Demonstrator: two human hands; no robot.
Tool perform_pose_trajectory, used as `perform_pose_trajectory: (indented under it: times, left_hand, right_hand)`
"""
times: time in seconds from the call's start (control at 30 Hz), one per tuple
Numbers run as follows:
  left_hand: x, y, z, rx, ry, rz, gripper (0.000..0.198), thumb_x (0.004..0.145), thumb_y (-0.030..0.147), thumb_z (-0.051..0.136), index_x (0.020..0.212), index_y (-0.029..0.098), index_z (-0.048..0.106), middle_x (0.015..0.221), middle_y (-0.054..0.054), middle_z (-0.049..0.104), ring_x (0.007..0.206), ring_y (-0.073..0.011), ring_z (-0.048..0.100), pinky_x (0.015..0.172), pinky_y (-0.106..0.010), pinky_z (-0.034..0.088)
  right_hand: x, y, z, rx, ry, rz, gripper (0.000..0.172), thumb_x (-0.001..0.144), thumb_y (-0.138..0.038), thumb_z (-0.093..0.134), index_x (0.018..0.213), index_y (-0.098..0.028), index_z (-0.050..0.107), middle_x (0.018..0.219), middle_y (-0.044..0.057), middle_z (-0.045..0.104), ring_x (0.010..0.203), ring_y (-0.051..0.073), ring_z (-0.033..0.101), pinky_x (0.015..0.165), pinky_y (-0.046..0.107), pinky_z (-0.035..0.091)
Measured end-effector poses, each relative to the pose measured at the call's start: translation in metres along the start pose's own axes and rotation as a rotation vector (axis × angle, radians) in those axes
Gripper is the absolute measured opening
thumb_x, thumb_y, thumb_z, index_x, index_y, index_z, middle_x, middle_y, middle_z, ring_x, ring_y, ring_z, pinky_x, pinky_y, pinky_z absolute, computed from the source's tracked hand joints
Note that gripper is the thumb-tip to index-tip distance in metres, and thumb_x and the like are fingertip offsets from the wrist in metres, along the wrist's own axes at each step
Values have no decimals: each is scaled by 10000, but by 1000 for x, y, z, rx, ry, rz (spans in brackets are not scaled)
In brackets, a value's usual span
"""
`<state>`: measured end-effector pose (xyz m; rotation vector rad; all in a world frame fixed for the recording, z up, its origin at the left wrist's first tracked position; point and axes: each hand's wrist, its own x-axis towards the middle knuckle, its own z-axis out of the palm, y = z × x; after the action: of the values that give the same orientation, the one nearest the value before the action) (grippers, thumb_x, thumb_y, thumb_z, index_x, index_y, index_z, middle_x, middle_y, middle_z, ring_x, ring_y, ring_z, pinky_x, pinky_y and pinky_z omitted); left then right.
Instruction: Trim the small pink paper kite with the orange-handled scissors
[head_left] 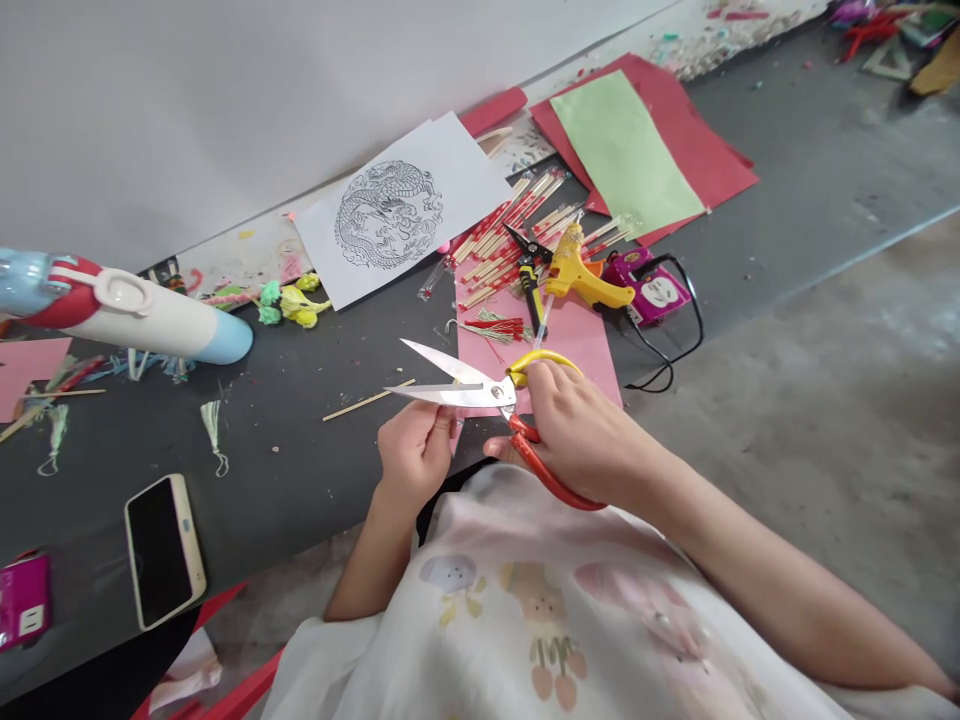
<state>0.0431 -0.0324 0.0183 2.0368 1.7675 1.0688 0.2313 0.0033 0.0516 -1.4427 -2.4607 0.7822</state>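
Scissors [498,394] hang over the near edge of the table [277,510], mid-scene, blades spread wide and pointing left toward a stick [352,407], with a pink sheet [589,355] just beyond. The right hand [574,425] is partly closed around the yellow and red handles. The left hand [415,445] has its fingers curled in and thumb pressed to them, just under the nearer blade; whether it pinches anything, I cannot tell. The metal looks stiff and fairly weighty, probably slick and sharp along the blades, so the coated handle loops are the place to grip.
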Motion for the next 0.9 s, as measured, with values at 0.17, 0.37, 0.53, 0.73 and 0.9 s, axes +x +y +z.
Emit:
perform_pose_trajectory:
  times: [0.17,0.37,0.53,0.73,0.9]
  left_hand:
    - [1,-1,-5,-69,-85,-40,366,897,241,444,548,180,535,485,23,552,467,-69,499,522,-179,378]
    - [5,-3,-10,-73,-188,-1,431,904,258,403,494,180,510,458,14,536,451,-81,479,515,-190,380]
    - [6,-4,-12,-110,-202,9,431,904,254,408,490,176,500,445,21,517,438,-75,463,499,-189,362]
    - [7,-3,-13,-157,-199,22,381,898,202,427,527,170,509,474,23,541,454,-64,483,499,-174,359]
    - [7,-1,-11,-176,-193,4,351,909,225,419,586,172,546,465,26,538,419,-64,460,478,-180,363]
  right_hand:
    - [-3,0,-4,30,-1,-17,675,781,-692,453,1083,-89,490,1033,186,580,1063,333,521,878,430,424]
    - [-2,-1,-9,11,-45,-20,624,791,-665,471,1059,-101,499,995,165,598,1030,316,541,842,410,445]
    - [1,-1,-11,-8,-40,-6,522,813,-618,484,971,-122,522,921,120,624,911,273,591,766,371,464]
    - [0,-2,-10,-40,-14,33,470,828,-587,479,960,-141,544,914,111,655,876,262,616,684,342,465]
    - [-2,-5,-11,-69,-22,66,484,842,-591,444,989,-145,561,905,109,669,843,259,634,636,331,460]
